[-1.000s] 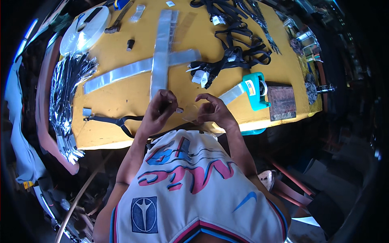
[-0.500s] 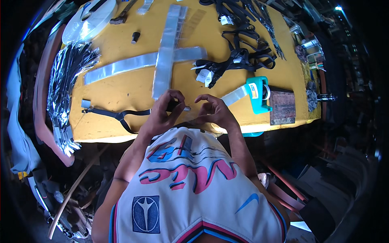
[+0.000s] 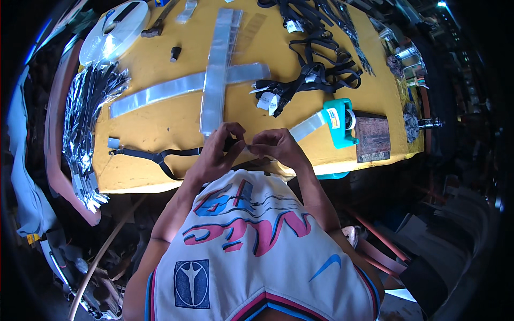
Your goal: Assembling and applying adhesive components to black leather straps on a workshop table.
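Observation:
A black elastic strap (image 3: 136, 153) with a forked join lies along the near side of the yellow table, a small clip and a grey tag at its left end. It runs right into my left hand (image 3: 218, 152), whose fingers are closed around its black end. My right hand (image 3: 279, 148) is closed in a pinch against the tip of that end, close beside the left fingertips. What the right fingers hold is too small and covered to make out. Just beyond the hands lie clear plastic sleeves (image 3: 214, 80), stacked lengthwise across another clear sleeve (image 3: 155, 94).
Right of my hands stand a teal tape dispenser (image 3: 336, 128) and a dark wooden block (image 3: 373, 140). Black straps with white tags (image 3: 316, 72) lie tangled behind. Packed black straps (image 3: 88, 117) hang over the left edge. Farther back are a large roll (image 3: 115, 35) and a hammer (image 3: 155, 28).
My right hand has come left and its parted fingers have closed at the strap's end beside my left hand. The left hand keeps its hold, nearly still.

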A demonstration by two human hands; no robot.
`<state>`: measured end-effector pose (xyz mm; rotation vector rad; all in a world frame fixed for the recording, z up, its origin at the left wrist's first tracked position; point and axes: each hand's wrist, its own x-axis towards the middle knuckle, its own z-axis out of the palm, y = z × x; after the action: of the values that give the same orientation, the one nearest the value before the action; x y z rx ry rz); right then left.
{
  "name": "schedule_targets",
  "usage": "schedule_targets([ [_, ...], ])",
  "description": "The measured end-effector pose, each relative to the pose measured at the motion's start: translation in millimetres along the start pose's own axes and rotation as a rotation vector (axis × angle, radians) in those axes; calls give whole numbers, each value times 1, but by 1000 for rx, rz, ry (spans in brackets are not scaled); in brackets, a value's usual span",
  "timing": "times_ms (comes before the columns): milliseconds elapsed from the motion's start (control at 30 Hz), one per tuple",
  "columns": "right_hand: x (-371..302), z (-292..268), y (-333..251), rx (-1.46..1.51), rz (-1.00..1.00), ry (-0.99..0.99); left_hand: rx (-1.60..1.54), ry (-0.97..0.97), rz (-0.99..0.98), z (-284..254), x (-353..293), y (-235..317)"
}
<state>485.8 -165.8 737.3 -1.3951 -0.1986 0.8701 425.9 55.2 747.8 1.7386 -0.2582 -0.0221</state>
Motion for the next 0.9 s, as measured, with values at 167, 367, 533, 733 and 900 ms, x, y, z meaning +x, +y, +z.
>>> schedule_targets([
  [167,5,8,6,41,-87,15,4,-13,28,3,-1,-6],
  [367,2,2,1,110,-57,33,-141,-50,-118,-3,-2,-9],
  [533,-2,-5,-9,57,-7,4,68,-281,-180,-24,-5,-8],
  [733,1,1,-13,56,56,-54,172,-311,-86,-26,2,-4],
  [900,8,-1,-13,-56,18,-125,213,-295,-43,-25,1,-2],
])
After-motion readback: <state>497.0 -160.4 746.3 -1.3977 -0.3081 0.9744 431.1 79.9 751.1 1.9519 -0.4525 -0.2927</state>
